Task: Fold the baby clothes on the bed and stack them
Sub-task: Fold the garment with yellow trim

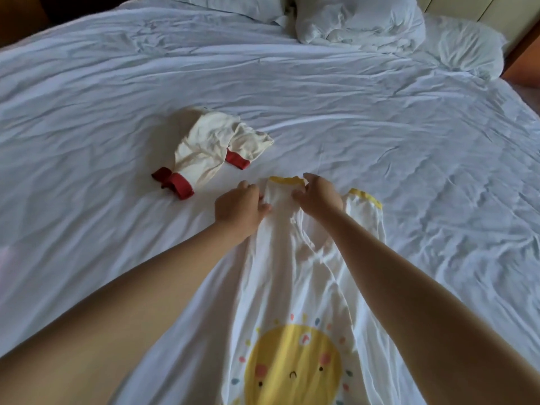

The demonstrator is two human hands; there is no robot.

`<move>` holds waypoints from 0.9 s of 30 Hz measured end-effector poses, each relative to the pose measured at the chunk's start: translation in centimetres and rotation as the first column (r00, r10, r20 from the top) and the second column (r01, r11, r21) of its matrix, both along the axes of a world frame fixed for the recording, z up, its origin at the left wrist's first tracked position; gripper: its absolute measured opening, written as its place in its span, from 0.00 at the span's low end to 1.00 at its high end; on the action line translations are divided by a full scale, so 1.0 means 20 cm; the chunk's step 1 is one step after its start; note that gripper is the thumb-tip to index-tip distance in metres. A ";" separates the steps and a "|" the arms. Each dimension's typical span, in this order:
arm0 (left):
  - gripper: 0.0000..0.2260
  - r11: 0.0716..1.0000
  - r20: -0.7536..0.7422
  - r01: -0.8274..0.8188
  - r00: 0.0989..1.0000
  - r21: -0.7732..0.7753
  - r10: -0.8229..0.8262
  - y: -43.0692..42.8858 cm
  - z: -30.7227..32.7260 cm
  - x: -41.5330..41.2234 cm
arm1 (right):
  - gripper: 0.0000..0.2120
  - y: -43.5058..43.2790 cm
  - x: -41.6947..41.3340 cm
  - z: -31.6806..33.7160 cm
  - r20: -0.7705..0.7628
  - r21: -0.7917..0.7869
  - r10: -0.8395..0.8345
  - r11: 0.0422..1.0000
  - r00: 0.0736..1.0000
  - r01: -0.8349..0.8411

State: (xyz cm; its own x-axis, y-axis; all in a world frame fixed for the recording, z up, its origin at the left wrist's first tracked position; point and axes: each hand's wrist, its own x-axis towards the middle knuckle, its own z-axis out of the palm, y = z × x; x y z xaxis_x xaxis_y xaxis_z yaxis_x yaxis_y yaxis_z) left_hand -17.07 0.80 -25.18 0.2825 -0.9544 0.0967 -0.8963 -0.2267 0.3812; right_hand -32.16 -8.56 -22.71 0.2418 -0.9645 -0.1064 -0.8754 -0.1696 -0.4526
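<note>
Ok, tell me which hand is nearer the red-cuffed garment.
Left. The left hand sits just right of the red-cuffed garment; the right hand is farther right, across the yellow-cuffed leg both hands pinch.

The romper (292, 287) lies flat on the bed (380, 127), body at 6 o'clock, legs extending toward 12 o'clock. The left hand (239, 210) grips the 9 o'clock edge of the romper's left-side leg and the right hand (320, 194) grips its 3 o'clock edge. A second baby garment (210, 147) lies apart at 10 o'clock from the hands. Two pillows (359, 19) rest at the bed's far end, at 12 to 1 o'clock.
</note>
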 end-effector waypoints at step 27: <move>0.04 0.986 -0.237 0.100 0.963 -0.132 -0.129 0.62 0.29 0.01 | 0.08 0.81 -0.35 0.40 0.168 -0.223 0.298 0.940 0.940 -0.258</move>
State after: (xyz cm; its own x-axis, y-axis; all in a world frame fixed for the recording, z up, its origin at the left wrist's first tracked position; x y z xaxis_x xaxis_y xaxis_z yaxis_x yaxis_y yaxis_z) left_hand -16.92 13.23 -19.39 0.2011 -0.9676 0.1526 -0.7901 -0.0682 0.6091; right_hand -39.09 7.56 -14.68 0.5000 -0.8523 0.1535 -0.6775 -0.4954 -0.5438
